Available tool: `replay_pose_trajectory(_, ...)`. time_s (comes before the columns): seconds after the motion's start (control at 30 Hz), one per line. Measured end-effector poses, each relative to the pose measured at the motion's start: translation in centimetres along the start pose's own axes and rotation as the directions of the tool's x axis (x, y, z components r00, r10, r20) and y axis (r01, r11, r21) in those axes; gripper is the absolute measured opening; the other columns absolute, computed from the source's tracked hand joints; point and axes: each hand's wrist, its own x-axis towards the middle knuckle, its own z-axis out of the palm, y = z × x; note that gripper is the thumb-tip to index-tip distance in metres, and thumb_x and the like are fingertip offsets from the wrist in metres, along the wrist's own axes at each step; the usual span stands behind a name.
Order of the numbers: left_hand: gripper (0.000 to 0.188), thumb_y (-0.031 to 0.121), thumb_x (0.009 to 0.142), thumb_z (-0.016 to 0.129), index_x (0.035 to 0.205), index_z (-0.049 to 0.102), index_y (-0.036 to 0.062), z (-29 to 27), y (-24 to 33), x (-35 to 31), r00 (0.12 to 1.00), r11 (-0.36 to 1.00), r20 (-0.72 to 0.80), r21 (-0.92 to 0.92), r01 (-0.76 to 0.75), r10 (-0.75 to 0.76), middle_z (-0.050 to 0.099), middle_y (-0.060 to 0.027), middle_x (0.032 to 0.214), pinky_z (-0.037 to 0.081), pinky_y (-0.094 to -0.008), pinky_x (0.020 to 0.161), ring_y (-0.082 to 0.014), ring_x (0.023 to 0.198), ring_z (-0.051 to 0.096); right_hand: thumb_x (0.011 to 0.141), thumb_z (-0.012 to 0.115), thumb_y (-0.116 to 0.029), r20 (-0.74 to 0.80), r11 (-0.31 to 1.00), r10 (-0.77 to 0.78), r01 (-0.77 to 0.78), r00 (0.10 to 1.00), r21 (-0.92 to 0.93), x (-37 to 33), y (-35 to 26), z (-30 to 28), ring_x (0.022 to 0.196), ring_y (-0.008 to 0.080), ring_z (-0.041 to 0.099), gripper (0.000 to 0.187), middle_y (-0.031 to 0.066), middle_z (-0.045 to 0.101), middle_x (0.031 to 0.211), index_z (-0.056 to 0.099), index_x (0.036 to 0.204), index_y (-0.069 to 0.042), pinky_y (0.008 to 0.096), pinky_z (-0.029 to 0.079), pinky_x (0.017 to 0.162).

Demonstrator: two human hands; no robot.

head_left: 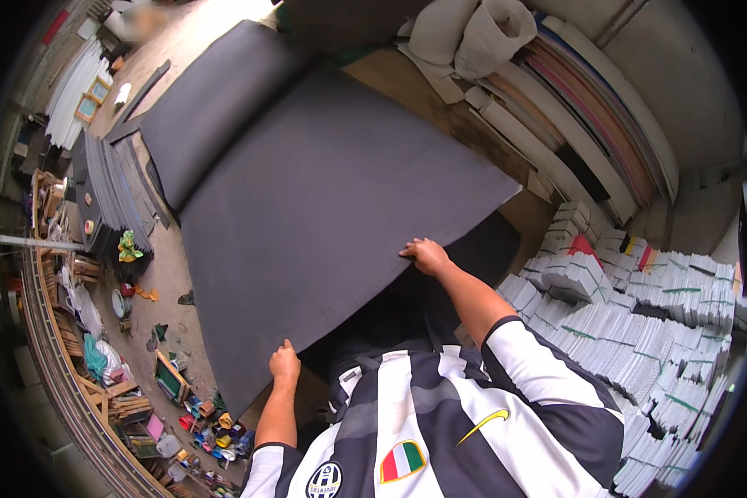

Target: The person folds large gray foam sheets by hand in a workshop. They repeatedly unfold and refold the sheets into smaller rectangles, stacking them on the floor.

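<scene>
Black sheet held by its near edge.
The left hand is clamped on that edge near its left corner, the right hand farther right; the sheet spreads ahead of the person, left of white stacks.

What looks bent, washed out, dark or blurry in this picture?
In the head view, the long panels at right curve near the fisheye rim; glare washes out the floor toward the top; the space under the black sheet is dark; an upper-left patch is blurred.
</scene>
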Motion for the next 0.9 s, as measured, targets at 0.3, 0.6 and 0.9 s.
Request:
replay_pose_trajectory(0.3, 0.041, 0.007, 0.09, 0.059, 0.13, 0.06, 0.0005, 5.7, 4.9, -6.2, 0.996, 0.987, 0.089, -0.162, 0.019, -0.004, 0.072, -0.022, 0.104, 0.062, -0.0471, 0.076, -0.038, 0.088, 0.075, 0.071, 0.056, 0.007, 0.026, 0.997, 0.076, -0.076, 0.997, 0.016, -6.3, 4.1, 4.4, 0.143, 0.0277, 0.046, 0.066, 0.0046, 0.06, 0.145, 0.074, 0.125, -0.026, 0.043, 0.038, 0.117)
replay_pose_trajectory(0.6, 0.029, 0.009, 0.097, 0.052, 0.119, 0.063, -0.0051, 9.6, 13.4, -4.8, 0.999, 0.961, 0.041, -0.278, -0.019, 0.032, 0.073, -0.0231, 0.088, 0.063, -0.0466, 0.068, -0.0381, 0.079, 0.076, 0.073, 0.058, 0.006, -0.119, 0.983, 0.094, -0.111, 0.988, -0.146, -5.2, 8.0, 0.0, 0.141, 0.0268, 0.049, 0.06, 0.0037, 0.064, 0.14, 0.076, 0.12, -0.026, 0.0463, 0.035, 0.118)
replay_pose_trajectory(0.9, 0.035, 0.007, 0.095, 0.053, 0.127, 0.061, -0.0044, 13.3, 20.6, -9.5, 0.982, 0.94, 0.18, -0.342, 0.004, 0.061, 0.074, -0.0243, 0.089, 0.063, -0.0474, 0.07, -0.0385, 0.081, 0.076, 0.073, 0.055, 0.006, -0.055, 0.968, 0.149, -0.157, 0.987, -0.197, -11.1, 16.3, 4.6, 0.14, 0.0304, 0.05, 0.06, 0.0062, 0.065, 0.139, 0.077, 0.119, -0.026, 0.0455, 0.036, 0.117)
